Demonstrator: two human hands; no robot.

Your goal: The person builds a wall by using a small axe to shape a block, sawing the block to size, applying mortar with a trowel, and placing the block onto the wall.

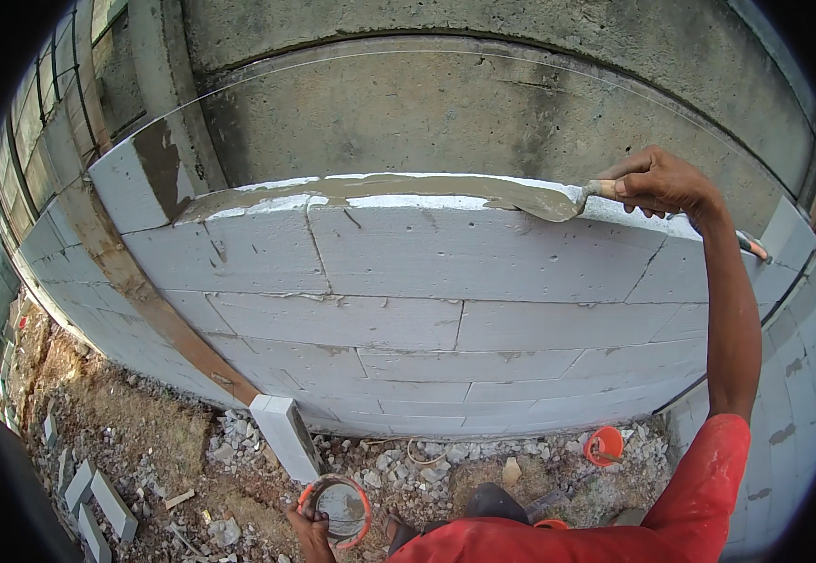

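Note:
My right hand [659, 185] is wrapped round the wooden handle of a trowel [551, 202], whose blade lies at the top of a white block wall [483, 253]. A strip of wet grey mortar [370, 188] runs along the top course to the left of the blade. Low in the view, my left hand [310, 527] grips the rim of an orange bucket [367, 525] with grey mortar inside. One upright block [134, 183] stands at the left end of the course, its side face smeared with mortar.
A string line [445, 52] stretches above the course before a concrete wall [352, 113]. A wooden plank [136, 272] leans along the left. Loose blocks [108, 507] and rubble cover the ground. A second orange bucket [604, 446] stands at the wall's foot. A tool with an orange-black handle [753, 246] rests on the right.

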